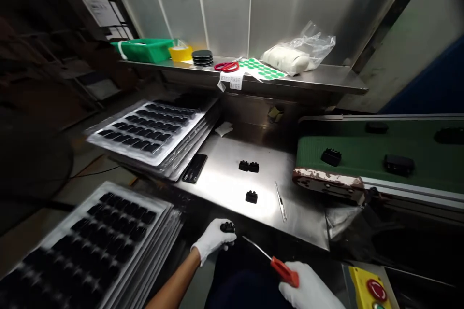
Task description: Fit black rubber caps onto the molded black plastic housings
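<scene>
My left hand [213, 237], in a white glove, is closed around a small black plastic part [227, 227] in front of the table's near edge. In my gloved right hand [308, 285] is a screwdriver [284, 270] with a red handle. Its thin metal shaft points up and left toward the black part, with a gap between tip and part. Two more black parts [248, 166] sit side by side on the metal table [224, 188], and a single one [251, 197] stands nearer to me. A slim craft knife [280, 201] lies to their right.
Stacked trays of black parts stand at left, one stack [145, 130] behind another [105, 231]. A phone [195, 168] lies beside them. At right, a green conveyor belt [355, 147] carries several black parts. A shelf [319, 77] holds a green bin [148, 50], tape and red scissors. A yellow emergency-stop box [362, 285] is lower right.
</scene>
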A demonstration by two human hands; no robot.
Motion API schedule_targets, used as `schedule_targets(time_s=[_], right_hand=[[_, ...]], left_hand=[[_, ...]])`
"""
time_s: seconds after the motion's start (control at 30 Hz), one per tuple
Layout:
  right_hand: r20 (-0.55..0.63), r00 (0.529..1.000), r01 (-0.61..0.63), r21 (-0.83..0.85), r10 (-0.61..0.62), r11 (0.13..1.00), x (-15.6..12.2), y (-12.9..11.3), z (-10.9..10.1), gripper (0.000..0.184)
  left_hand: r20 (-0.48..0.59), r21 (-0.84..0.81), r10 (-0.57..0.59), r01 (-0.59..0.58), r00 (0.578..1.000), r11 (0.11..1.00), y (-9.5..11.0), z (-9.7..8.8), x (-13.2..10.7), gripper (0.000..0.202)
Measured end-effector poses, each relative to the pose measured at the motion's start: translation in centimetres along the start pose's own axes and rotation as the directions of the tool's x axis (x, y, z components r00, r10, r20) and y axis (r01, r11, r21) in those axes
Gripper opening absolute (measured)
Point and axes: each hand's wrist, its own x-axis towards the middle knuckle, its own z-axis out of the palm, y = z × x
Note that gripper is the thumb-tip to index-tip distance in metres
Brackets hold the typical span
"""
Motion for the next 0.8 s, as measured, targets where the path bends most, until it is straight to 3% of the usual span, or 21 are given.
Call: schedule_targets(time_s=[0.2,0.33,0.53,0.67,0.8], right_hand=[[0.162,0.987,0.031,-0.064,-0.020,0.997,-0.9,3.4,4.2,0.005],[0.211,0.977,0.063,-0.131,-0.034,0.989,-2.8,5.3,6.4,0.007],[0.241,0.970,0.081,-0.196,-0.032,0.977,-5.4,7.5,7.4,0.009],[0.269,0.963,0.097,-0.235,-0.031,0.967,-5.9,8.0,7.6,0.006],[0.283,0.959,0.109,-0.271,-0.029,0.956,-5.9,8.1,7.8,0.015]], left_hand=[[-0.182,0.139,-0.113,0.139,0.977,0.980,-9.9,4.7,-4.7,0.017],[-0.254,0.213,-0.085,0.141,0.964,0.967,-14.2,8.0,-7.8,0.019],[-0.235,0.332,0.139,-0.055,0.962,0.942,-16.3,11.2,-11.0,0.023],[-0.172,0.402,0.242,-0.156,0.955,0.902,-16.6,11.8,-12.0,0.020],[-0.151,0.430,0.277,-0.189,0.949,0.883,-16.9,11.6,-12.3,0.020]])
